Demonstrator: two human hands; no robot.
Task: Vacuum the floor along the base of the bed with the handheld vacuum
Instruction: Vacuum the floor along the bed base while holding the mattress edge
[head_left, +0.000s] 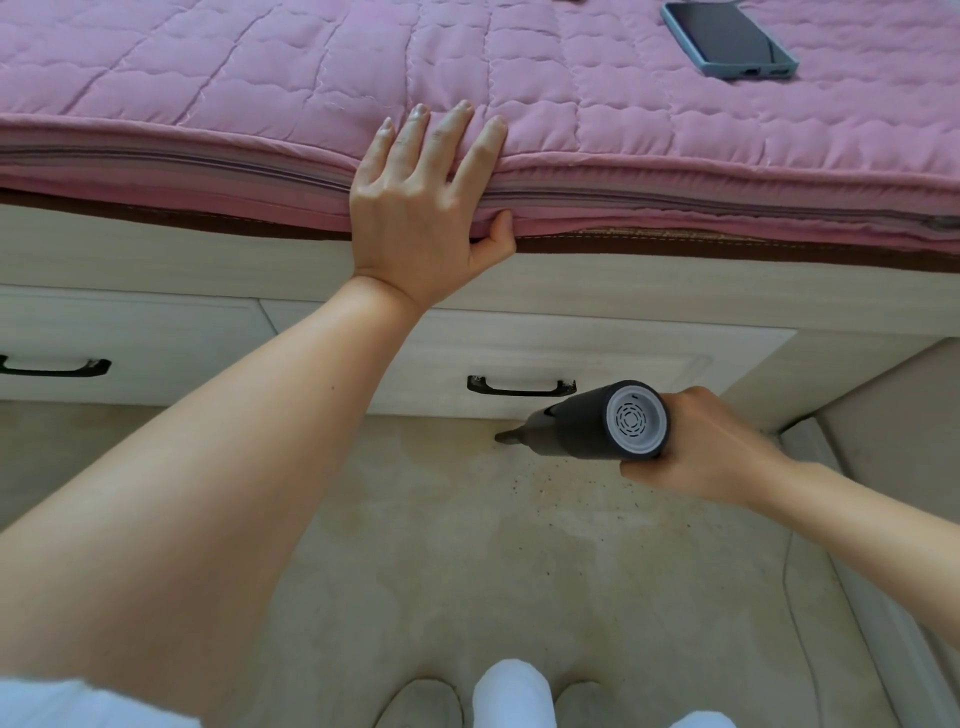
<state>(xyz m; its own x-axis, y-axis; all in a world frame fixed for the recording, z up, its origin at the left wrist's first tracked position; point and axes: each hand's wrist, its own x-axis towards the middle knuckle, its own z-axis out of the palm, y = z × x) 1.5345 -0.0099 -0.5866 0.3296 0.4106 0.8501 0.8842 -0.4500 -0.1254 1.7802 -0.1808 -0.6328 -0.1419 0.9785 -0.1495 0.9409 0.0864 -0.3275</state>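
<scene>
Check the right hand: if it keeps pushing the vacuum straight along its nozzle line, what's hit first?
Probably the floor at the foot of the drawer front. The right hand aims the handheld vacuum down-left, nozzle tip seemingly near that junction already; depth is unclear.

Left hand (423, 208) lies flat, fingers spread, arm stretched forward; right hand (711, 447) is curled in a grip, arm reaching low.

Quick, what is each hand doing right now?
Left hand: open, fingers straight, resting on the bed edge.
Right hand: gripping the handheld vacuum.
</scene>
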